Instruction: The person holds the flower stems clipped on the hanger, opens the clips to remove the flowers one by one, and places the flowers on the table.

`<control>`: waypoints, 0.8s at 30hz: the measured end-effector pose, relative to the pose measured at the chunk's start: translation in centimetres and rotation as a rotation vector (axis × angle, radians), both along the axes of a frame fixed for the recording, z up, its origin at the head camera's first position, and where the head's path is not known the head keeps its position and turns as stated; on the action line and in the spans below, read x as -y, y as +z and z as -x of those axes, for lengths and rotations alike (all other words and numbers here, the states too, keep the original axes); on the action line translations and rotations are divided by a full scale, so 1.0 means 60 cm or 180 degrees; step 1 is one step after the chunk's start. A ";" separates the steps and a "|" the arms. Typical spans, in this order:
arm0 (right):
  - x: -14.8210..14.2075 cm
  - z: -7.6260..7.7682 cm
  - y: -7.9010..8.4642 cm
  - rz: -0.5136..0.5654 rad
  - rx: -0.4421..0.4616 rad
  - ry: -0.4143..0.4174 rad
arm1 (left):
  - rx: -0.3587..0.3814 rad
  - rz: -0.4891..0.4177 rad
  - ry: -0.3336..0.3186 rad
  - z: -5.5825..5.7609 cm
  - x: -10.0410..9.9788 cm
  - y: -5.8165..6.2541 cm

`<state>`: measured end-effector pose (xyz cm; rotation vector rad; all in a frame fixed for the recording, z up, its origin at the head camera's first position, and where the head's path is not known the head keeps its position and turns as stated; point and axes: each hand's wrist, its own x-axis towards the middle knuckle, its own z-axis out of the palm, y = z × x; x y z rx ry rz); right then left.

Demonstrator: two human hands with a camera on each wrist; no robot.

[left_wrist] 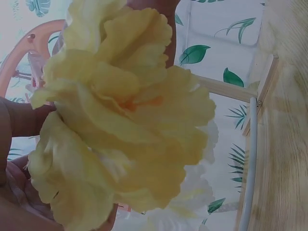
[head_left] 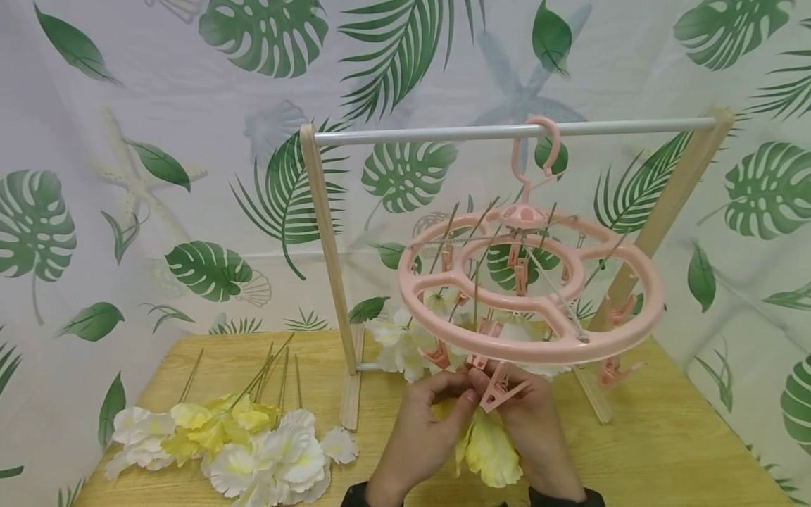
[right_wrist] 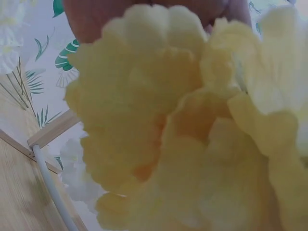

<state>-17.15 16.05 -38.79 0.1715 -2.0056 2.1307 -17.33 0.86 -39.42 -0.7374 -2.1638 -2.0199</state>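
A yellow artificial flower (head_left: 489, 451) hangs head down below the pink hanger ring (head_left: 532, 348). Near its stem the fingers of my left hand (head_left: 421, 429) pinch it, thumb toward the other hand. My right hand (head_left: 535, 426) meets it there, fingertips pinching at a small pink clothespin (head_left: 476, 361). A second pink clothespin (head_left: 503, 389) hangs in front of the right fingers. The exact contact is partly hidden. Yellow petals (left_wrist: 130, 130) fill much of the left wrist view, and the bloom (right_wrist: 183, 134) covers most of the right wrist view.
The hanger hooks over a metal rail (head_left: 431, 134) on a wooden-legged stand (head_left: 331, 260). White flowers (head_left: 402, 345) hang behind the ring with stems poking up through it. On the table's left lie loose white flowers (head_left: 272, 458) and yellow flowers (head_left: 218, 426).
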 end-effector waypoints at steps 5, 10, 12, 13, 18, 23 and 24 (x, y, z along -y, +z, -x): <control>0.001 0.000 0.003 0.0036 0.0038 -0.0052 | 0.0020 0.0043 -0.0011 0.000 -0.002 0.002; -0.002 0.000 0.005 0.0097 0.0075 -0.0088 | 0.0031 0.0123 0.0022 -0.002 -0.002 0.001; -0.002 -0.001 0.005 0.0220 0.0087 -0.0124 | 0.0004 0.0161 0.0064 -0.002 -0.003 -0.001; -0.002 0.000 0.004 0.0292 0.0073 -0.0138 | -0.0016 0.0179 0.0085 -0.003 -0.004 -0.002; -0.003 0.003 0.001 0.0811 -0.0171 -0.0052 | -0.0103 0.0222 0.0143 -0.001 -0.007 -0.005; -0.005 0.005 -0.004 0.1193 -0.0433 0.0082 | -0.0167 0.0281 0.0135 -0.001 -0.009 -0.009; -0.005 0.005 -0.005 0.1269 -0.0483 0.0109 | -0.0161 0.0288 0.0118 -0.001 -0.009 -0.009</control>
